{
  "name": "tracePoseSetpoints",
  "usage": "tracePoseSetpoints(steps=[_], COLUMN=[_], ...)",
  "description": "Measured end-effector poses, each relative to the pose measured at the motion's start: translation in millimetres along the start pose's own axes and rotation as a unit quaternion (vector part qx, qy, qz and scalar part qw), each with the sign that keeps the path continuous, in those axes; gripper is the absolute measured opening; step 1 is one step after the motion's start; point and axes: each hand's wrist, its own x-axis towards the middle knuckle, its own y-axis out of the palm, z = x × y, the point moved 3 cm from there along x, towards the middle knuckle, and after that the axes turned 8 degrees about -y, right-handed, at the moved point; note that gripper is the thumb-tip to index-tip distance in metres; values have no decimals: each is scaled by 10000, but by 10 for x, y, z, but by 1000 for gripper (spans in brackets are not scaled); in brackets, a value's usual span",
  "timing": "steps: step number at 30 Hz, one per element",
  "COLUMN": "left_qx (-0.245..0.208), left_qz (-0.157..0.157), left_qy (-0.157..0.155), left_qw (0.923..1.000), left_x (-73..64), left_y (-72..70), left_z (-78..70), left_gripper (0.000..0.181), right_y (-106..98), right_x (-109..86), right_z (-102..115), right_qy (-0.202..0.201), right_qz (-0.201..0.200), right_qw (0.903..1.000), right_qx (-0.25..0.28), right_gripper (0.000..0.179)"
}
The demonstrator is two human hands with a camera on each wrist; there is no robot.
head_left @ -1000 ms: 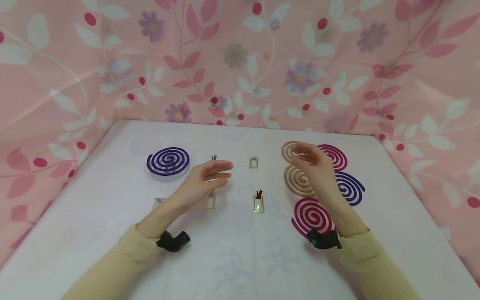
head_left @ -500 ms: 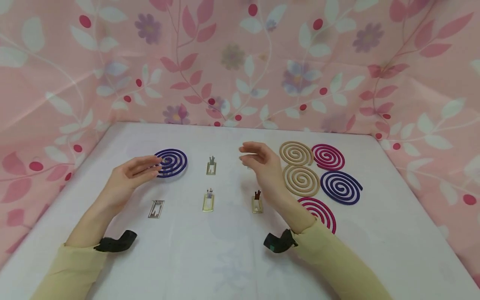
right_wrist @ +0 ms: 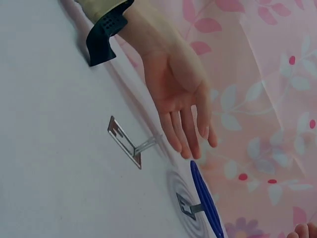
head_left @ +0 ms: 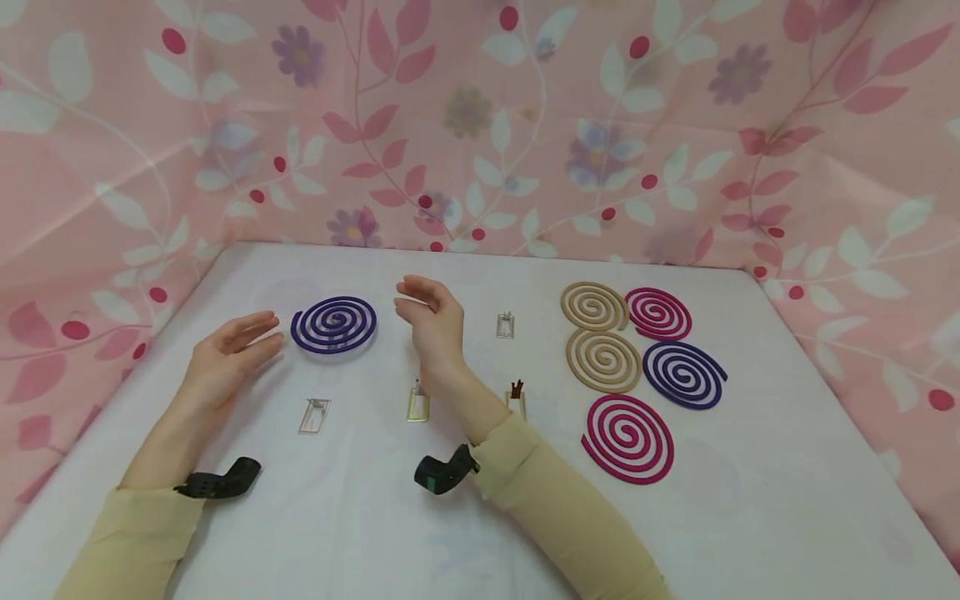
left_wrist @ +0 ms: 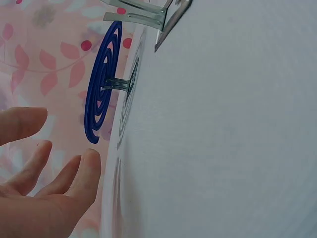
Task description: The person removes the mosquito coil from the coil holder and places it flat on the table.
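Note:
On the left of the table, a dark blue mosquito coil (head_left: 334, 323) sits raised on a small metal stand (left_wrist: 118, 84), with its shadow on the cloth below. My left hand (head_left: 228, 358) hovers just left of this coil, fingers loosely bent and holding nothing. To the coil's right is my right hand (head_left: 437, 325), also holding nothing, its fingers and thumb apart. In the left wrist view the left fingertips (left_wrist: 90, 161) come close under the coil's lower end. The right wrist view shows the left hand beyond the coil and only the right fingertips (right_wrist: 302, 231) at a corner.
On the right lie loose coils: two tan ones (head_left: 604, 360), two magenta ones (head_left: 628, 439) and a blue one (head_left: 684, 375). Metal stands rest at front left (head_left: 314, 416), middle (head_left: 418, 405), front right (head_left: 514, 402) and back (head_left: 506, 325). Pink floral cloth (head_left: 480, 125) walls the table (head_left: 375, 517).
My left hand has moved left, off the raised blue coil's edge. My right hand has swept left from the loose coils, now covering the back middle stand. The coils stay put.

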Motion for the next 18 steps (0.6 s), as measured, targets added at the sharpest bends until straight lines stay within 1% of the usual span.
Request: tracePoseSetpoints(steps=[3, 5, 7, 10, 15, 18], left_qx=[-237, -393, -492, -631, -887, -902], left_qz=[195, 301, 395, 576, 833, 893], left_qy=[-200, -268, -284, -248, -210, -216], left_qw=[9993, 9984, 9976, 9960, 9923, 9917], left_x=[-4, -11, -21, -30, -36, -37], left_y=[1, -10, -23, -41, -47, -46], left_z=[0, 7, 20, 38, 52, 60], left_gripper=[46, 49, 49, 46, 41, 41], right_y=[100, 151, 187, 211, 220, 239], right_x=[12, 24, 22, -8, -70, -95], right_z=[-89, -149, -207, -297, -443, -503], right_qy=[131, 233, 356, 503, 644, 626], right_qz=[-199, -337, -460, -573, -463, -477], right_qw=[9995, 9984, 9967, 9952, 9967, 9968], right_qx=[222, 390, 565, 611, 166, -152], right_gripper=[31, 31, 30, 29, 29, 28])
